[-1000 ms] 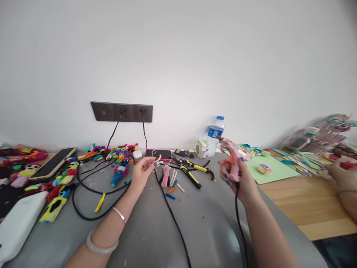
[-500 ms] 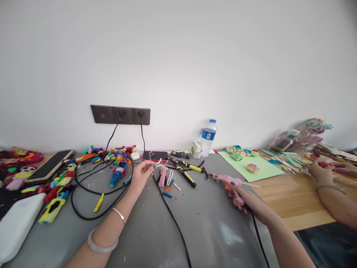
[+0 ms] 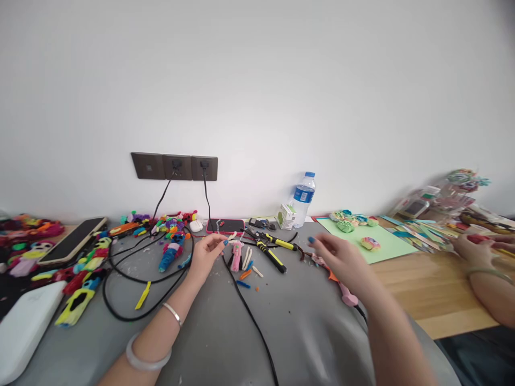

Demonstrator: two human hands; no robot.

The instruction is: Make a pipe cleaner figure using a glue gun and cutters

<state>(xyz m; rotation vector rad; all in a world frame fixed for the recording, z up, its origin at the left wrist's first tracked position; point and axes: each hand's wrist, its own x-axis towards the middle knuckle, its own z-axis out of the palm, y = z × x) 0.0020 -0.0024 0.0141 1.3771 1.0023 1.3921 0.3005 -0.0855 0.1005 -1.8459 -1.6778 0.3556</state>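
Note:
My left hand (image 3: 207,253) is closed in a pinch on a short white pipe cleaner piece (image 3: 232,236). Just beside its fingertips stands or lies a small pink pipe cleaner figure (image 3: 236,257). My right hand (image 3: 340,256), somewhat blurred, hovers above the pink glue gun (image 3: 346,295), its fingers apart and nothing in them. The glue gun rests on the grey table, partly hidden by that hand. Several white, orange and blue pipe cleaner pieces (image 3: 247,261) lie near the figure. Yellow-and-black pliers (image 3: 271,254) lie between the two hands.
Black cables (image 3: 253,316) cross the grey table (image 3: 225,338). Colourful pipe cleaner figures (image 3: 171,252), a phone (image 3: 72,240) and a white device (image 3: 30,327) are on the left. A water bottle (image 3: 303,201) stands by the wall. At right, another person's hands (image 3: 475,249) hold something red.
My right hand has let go of the glue gun and risen off it, moving up and left. The glue gun now rests on the table. My left hand keeps its pinch with little movement.

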